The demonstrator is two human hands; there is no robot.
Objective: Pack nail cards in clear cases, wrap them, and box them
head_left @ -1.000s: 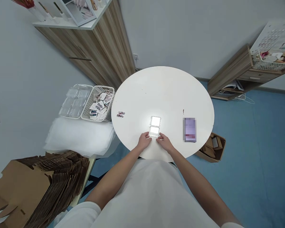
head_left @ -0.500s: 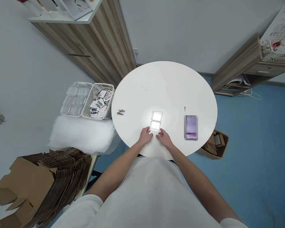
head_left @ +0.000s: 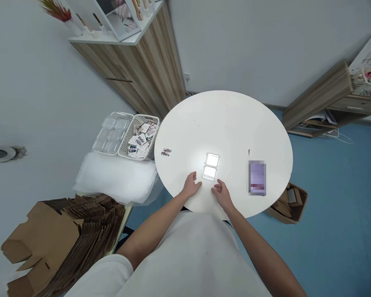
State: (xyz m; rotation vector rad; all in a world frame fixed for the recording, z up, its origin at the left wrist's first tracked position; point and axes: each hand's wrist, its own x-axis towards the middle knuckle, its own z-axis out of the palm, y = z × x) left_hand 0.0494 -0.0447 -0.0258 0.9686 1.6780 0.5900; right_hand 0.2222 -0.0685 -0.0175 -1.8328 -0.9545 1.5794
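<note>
A clear plastic case point(head_left: 210, 172) lies opened out flat on the white round table point(head_left: 225, 123), its two halves bright with white. Just left of its near half rests my left hand point(head_left: 191, 185), fingers apart and holding nothing. My right hand point(head_left: 223, 194) is at the case's near right corner, its fingers loosely curved, apart and free of anything. Neither hand appears to touch the case. Toward the table's left edge sits a small set of dark and pink press-on nails point(head_left: 166, 152). A blurred purple rectangular item point(head_left: 257, 178) lies on the right side.
Left of the table are a white basket of printed cards point(head_left: 139, 138), a tray of clear cases point(head_left: 113, 134), translucent sheets point(head_left: 117, 175) and stacked flat cardboard boxes point(head_left: 95, 231). An open carton point(head_left: 292, 204) is on the floor at right. Behind stands a wooden cabinet point(head_left: 148, 70).
Both hands have drawn back from the case's near edges and moved apart. The case stays opened out on the table. The whole view has shifted slightly as the head moved.
</note>
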